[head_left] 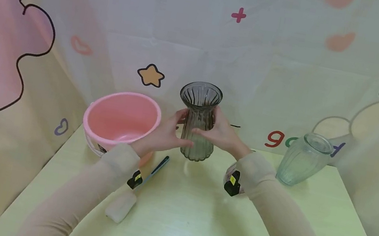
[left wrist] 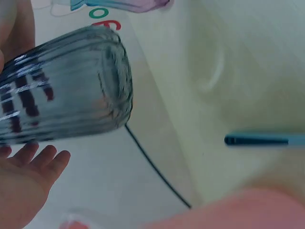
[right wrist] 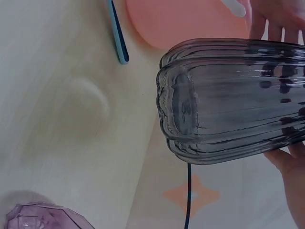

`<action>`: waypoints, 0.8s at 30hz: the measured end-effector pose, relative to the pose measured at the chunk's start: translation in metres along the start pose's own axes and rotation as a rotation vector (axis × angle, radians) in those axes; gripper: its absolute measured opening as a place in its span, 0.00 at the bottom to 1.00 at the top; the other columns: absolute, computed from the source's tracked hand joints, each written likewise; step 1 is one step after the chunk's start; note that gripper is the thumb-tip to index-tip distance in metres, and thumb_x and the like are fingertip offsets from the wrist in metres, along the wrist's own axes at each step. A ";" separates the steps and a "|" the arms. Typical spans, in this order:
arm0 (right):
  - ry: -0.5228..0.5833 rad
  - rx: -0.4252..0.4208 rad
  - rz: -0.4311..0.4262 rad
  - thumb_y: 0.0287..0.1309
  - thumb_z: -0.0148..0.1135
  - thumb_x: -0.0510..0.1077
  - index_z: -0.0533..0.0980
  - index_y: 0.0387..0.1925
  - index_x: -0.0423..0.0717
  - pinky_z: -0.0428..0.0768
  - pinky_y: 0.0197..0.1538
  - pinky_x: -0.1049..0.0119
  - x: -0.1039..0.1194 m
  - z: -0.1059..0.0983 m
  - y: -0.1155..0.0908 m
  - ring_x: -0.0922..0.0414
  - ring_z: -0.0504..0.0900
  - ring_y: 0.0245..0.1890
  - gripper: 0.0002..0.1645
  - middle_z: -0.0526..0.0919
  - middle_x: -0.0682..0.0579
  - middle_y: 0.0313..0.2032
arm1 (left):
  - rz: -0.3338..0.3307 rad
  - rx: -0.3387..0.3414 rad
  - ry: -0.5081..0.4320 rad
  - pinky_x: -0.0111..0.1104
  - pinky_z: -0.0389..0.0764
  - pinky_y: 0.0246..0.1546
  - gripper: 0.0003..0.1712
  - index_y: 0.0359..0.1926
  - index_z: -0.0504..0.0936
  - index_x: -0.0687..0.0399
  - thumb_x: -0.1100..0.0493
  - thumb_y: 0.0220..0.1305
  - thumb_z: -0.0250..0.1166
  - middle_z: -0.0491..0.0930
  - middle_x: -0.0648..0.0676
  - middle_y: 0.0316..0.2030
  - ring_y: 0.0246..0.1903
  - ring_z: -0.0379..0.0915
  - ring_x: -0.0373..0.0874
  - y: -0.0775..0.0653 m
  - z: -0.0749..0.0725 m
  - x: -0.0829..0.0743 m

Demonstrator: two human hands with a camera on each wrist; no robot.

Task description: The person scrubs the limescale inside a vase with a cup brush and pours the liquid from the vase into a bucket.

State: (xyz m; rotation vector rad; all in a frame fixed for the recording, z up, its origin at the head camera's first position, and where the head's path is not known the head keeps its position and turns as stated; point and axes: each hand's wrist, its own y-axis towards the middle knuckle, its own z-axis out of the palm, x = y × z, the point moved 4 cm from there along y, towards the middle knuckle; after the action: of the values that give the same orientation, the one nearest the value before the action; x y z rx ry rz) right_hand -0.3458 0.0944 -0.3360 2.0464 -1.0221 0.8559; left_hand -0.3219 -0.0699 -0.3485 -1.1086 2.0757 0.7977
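Note:
A smoky grey ribbed glass vase (head_left: 197,149) with a flared rim stands upright between both hands, raised above the table. My left hand (head_left: 164,134) holds it from the left side, thumb across the front. From the right, my right hand (head_left: 225,134) grips it higher up, its fingers going behind the glass. In the left wrist view the vase's scalloped base (left wrist: 114,81) hangs over the tabletop. The right wrist view has the same vase (right wrist: 224,102), with fingers of both hands on opposite sides.
A pink bucket (head_left: 87,128) stands at the left, close by the left forearm. A brush with a white sponge head (head_left: 120,206) and blue handle lies in front of it. A faceted pinkish glass object (right wrist: 45,220) sits by the right wrist. A pale green glass vase (head_left: 300,163) stands at the right.

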 end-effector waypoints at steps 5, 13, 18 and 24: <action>0.040 0.011 0.040 0.47 0.69 0.42 0.43 0.68 0.43 0.58 0.65 0.49 -0.011 0.006 -0.004 0.48 0.57 0.66 0.55 0.56 0.44 0.65 | -0.052 -0.058 -0.065 0.42 0.73 0.53 0.53 0.69 0.48 0.55 0.54 0.48 0.71 0.61 0.60 0.63 0.59 0.64 0.54 0.007 0.017 0.008; -0.025 0.066 0.119 0.47 0.70 0.49 0.44 0.67 0.46 0.61 0.64 0.51 -0.030 0.005 -0.015 0.48 0.61 0.64 0.56 0.57 0.44 0.65 | -0.093 -0.084 0.003 0.42 0.74 0.51 0.50 0.67 0.54 0.53 0.52 0.46 0.73 0.65 0.59 0.61 0.57 0.67 0.54 0.014 0.037 0.023; -0.036 0.101 0.129 0.46 0.70 0.47 0.51 0.66 0.46 0.63 0.63 0.51 -0.039 0.002 -0.017 0.48 0.64 0.62 0.50 0.62 0.44 0.63 | -0.063 -0.103 0.024 0.43 0.73 0.51 0.50 0.66 0.57 0.55 0.53 0.44 0.74 0.68 0.59 0.59 0.55 0.69 0.53 0.020 0.050 0.033; -0.020 0.092 0.118 0.46 0.70 0.39 0.53 0.65 0.42 0.62 0.63 0.49 -0.042 0.000 -0.015 0.46 0.64 0.63 0.48 0.63 0.43 0.63 | -0.075 -0.117 0.043 0.42 0.73 0.52 0.50 0.66 0.58 0.53 0.53 0.43 0.74 0.69 0.58 0.59 0.55 0.69 0.53 0.029 0.060 0.044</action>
State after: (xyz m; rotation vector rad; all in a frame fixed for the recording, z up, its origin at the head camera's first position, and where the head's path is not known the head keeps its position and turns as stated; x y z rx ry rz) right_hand -0.3528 0.1178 -0.3730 2.0914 -1.1426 0.9613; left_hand -0.3512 -0.0318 -0.4125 -1.2691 2.0310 0.8745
